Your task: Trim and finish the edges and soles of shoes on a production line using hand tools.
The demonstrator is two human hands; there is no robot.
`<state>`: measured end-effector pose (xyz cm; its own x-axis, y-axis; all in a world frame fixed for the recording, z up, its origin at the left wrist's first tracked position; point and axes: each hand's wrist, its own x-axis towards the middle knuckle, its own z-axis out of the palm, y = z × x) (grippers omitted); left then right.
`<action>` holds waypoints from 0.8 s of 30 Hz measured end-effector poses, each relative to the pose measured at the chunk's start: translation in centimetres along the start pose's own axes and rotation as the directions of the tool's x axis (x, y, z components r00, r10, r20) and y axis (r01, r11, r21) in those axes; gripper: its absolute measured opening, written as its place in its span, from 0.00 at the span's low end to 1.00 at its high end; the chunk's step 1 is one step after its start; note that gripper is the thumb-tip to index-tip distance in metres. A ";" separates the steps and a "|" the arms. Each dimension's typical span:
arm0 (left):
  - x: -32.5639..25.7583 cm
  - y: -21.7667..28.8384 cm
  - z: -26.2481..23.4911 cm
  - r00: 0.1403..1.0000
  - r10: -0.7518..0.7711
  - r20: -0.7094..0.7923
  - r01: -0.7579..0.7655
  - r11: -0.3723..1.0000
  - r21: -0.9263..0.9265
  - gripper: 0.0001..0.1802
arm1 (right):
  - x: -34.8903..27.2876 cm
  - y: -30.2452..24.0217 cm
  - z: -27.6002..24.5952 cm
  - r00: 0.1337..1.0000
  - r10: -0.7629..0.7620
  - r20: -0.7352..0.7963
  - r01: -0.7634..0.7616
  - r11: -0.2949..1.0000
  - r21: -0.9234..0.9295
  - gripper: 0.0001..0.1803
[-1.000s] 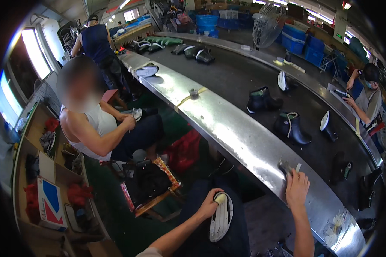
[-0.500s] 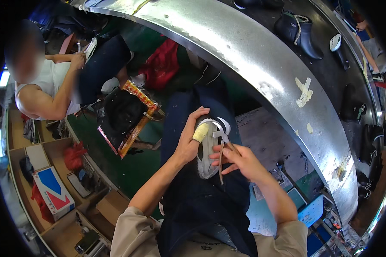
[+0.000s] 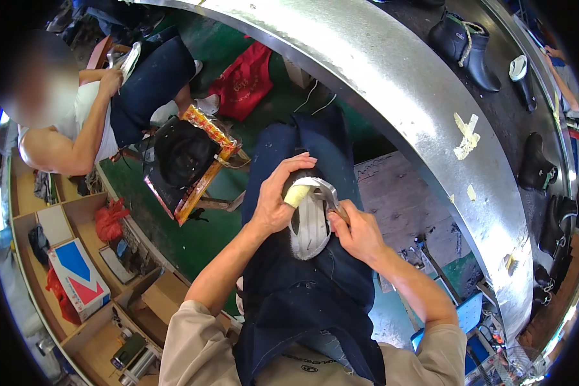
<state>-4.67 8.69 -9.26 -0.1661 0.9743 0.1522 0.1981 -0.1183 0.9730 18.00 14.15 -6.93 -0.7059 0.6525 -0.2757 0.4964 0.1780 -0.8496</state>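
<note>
Step in hand, by look: metal-headed tool (image 3: 331, 194) working at far rim of shoe (image 3: 310, 228). Shoe sole-up on lap (image 3: 270, 270). Left hand (image 3: 278, 201) grips shoe's far end; right hand (image 3: 360, 237) closed round tool handle. Next move likely calls for steady left hold.

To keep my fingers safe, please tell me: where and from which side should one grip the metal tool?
Probably best: grip the metal tool by its brown handle, coming from the person's right, as the right hand does. The handle slants down-right, away from the pale-soled shoe; the curved metal head sits at the sole's far end, near the left hand.
</note>
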 end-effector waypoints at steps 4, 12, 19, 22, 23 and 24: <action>0.2 1.2 -1.2 0.992 -0.064 0.110 0.057 0.996 0.063 0.25 | -0.5 -1.5 0.1 0.999 0.022 -0.049 -0.018 0.997 0.079 0.13; 0.4 1.1 1.7 0.933 -0.357 -0.047 0.337 0.911 -0.236 0.22 | -2.0 -4.5 -1.6 0.982 0.174 0.073 -0.181 0.978 0.104 0.11; 0.5 1.8 -0.5 0.972 -0.212 0.100 0.216 0.976 -0.029 0.24 | 0.7 -5.4 -1.0 0.954 -0.116 -0.278 0.035 0.959 -0.280 0.09; 0.4 2.2 -0.9 0.958 -0.254 0.129 0.263 0.963 -0.052 0.24 | 2.0 -4.9 -1.8 0.991 -0.056 -0.122 0.004 0.922 -0.388 0.11; 0.5 3.1 -1.0 0.948 -0.301 0.104 0.293 0.952 0.091 0.24 | 1.5 -5.1 -2.5 0.980 -0.062 -0.188 -0.006 0.940 -0.340 0.12; 0.7 3.5 -1.0 0.936 -0.345 0.072 0.321 0.919 0.230 0.25 | 1.5 -5.5 -4.1 0.966 -0.039 -0.254 -0.053 0.937 -0.345 0.12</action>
<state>-5.10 8.73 -5.56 -0.1542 0.9665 -0.2054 0.3511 0.2479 0.9030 16.27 17.20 -0.84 -0.5733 0.8106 -0.1190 0.6766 0.3865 -0.6267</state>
